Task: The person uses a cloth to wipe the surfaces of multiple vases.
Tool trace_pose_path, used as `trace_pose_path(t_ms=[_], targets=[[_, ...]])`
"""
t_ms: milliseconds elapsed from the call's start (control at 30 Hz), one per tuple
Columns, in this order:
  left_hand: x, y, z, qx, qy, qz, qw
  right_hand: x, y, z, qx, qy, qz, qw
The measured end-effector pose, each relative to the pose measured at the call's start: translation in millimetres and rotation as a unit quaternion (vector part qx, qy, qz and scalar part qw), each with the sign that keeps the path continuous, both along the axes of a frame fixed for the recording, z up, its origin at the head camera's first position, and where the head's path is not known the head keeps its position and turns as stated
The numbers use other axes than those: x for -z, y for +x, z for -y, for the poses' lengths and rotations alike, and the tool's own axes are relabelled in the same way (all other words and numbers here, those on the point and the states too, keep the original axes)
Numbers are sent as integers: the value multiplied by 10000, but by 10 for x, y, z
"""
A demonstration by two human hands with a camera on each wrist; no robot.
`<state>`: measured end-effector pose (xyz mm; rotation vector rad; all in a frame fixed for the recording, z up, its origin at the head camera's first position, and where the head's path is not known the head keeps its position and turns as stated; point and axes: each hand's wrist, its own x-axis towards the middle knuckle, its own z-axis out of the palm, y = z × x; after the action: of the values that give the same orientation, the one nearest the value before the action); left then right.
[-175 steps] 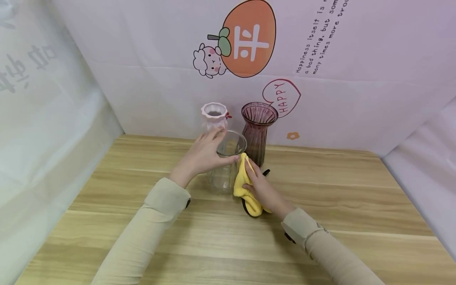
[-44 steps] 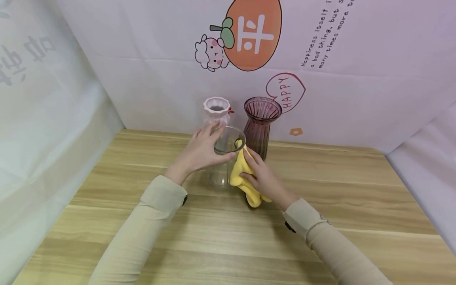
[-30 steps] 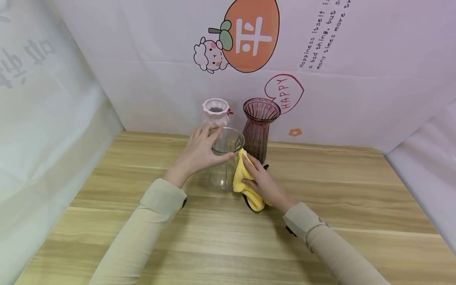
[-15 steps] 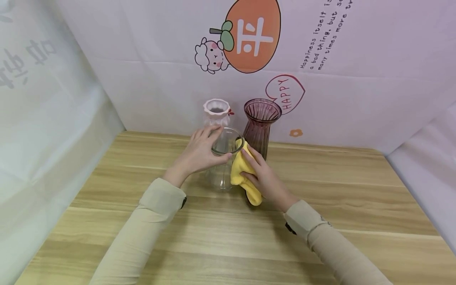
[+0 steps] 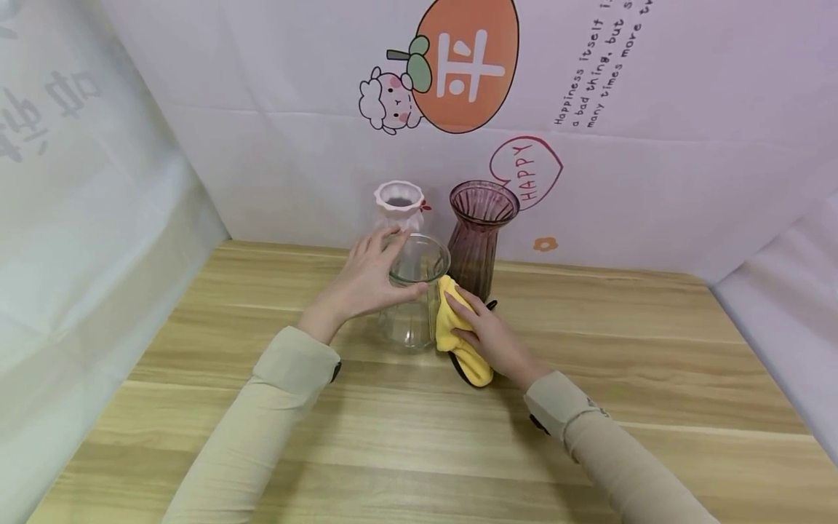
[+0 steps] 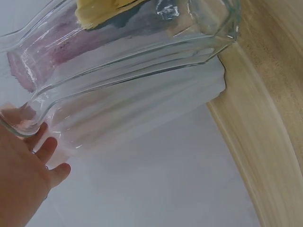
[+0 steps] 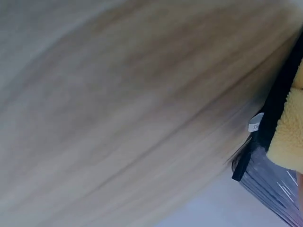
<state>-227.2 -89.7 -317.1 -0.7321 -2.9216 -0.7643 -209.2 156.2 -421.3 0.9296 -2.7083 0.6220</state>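
Clear vase in left hand; cloth in right.

The cloth is yellow edged with black, the tabletop wood-grained

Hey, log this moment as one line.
left hand: holds clear glass vase near rim | right hand: grips yellow cloth at its side | behind: pale vase, purple vase

1 purple vase stands near 1 pale vase; printed backdrop behind.
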Motion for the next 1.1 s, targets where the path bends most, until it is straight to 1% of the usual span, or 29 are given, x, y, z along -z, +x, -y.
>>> trace_pose_path(t_ms=[100, 200, 300, 400, 500, 600, 667, 767, 833, 900, 1033, 1100], targets=[[18, 11, -5, -88, 23, -39, 10000, 19, 0, -21, -46, -34, 51, 10000], [46, 9, -3, -128, 25, -174, 9998, 19, 6, -24, -99, -143, 61, 9998], [65, 3, 0, -116, 38, -285, 9995, 3, 17, -19, -107, -341, 90, 9993], [64, -3, 1, -73, 88, -268, 9996, -32, 12, 2, -90, -605, 40, 9981], [49, -6, 3, 5, 149, -148, 9998, -84, -5, 38, -107, -958, -171, 9952], [37, -8, 6, 94, 247, 30, 9996, -147, -14, 80, -201, -1303, -477, 9901], [33, -6, 10, 155, 320, 143, 9993, -184, -7, 104, -265, -1414, -681, 9873], [39, -12, 20, 236, 430, 243, 9985, -230, 10, 129, -244, -1296, -548, 9897], [46, -17, 29, 265, 463, 269, 9982, -222, 9, 128, -220, -1042, -336, 9937], [56, -25, 35, 274, 478, 281, 9981, -200, 2, 117, -198, -836, -34, 9963], [55, -20, 30, 188, 467, 335, 9982, -115, -10, 73, -243, -560, 189, 9980], [53, -13, 22, 71, 489, 390, 9980, -83, 3, 44, -215, -404, 331, 9984]])
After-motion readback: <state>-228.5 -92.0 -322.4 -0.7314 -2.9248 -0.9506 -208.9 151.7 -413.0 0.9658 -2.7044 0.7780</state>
